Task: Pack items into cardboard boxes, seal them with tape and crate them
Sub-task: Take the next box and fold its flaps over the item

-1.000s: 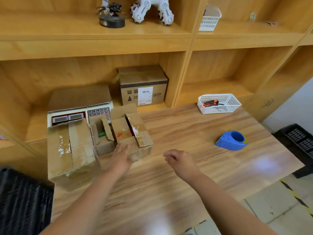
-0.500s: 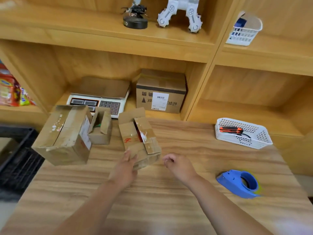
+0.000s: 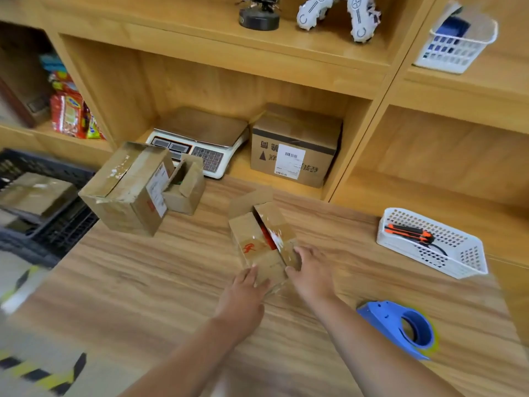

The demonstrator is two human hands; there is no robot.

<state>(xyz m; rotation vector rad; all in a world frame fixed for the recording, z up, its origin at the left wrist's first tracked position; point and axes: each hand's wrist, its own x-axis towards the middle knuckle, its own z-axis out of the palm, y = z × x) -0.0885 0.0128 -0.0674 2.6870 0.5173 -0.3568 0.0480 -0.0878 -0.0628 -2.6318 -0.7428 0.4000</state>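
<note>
A blue tape dispenser (image 3: 400,329) lies near the worktop's (image 3: 143,296) right front. Mid-worktop, the left hand (image 3: 243,293) lays fairly straight fingers on the near end of the small cardboard box (image 3: 257,247). The right hand (image 3: 310,275), clear of it half a second ago, now clasps its near right corner. The box's long axis runs away from the person, its far end angled slightly left and far flap raised. Bare wood lies leftward, and a larger box (image 3: 128,193) sits at the far left edge.

Four cardboard boxes (image 3: 262,247) and one scale (image 3: 200,130) sit at or beyond the left hand (image 3: 243,293), two white baskets (image 3: 469,253) and one tape dispenser (image 3: 383,318) right of the right hand (image 3: 310,272).
</note>
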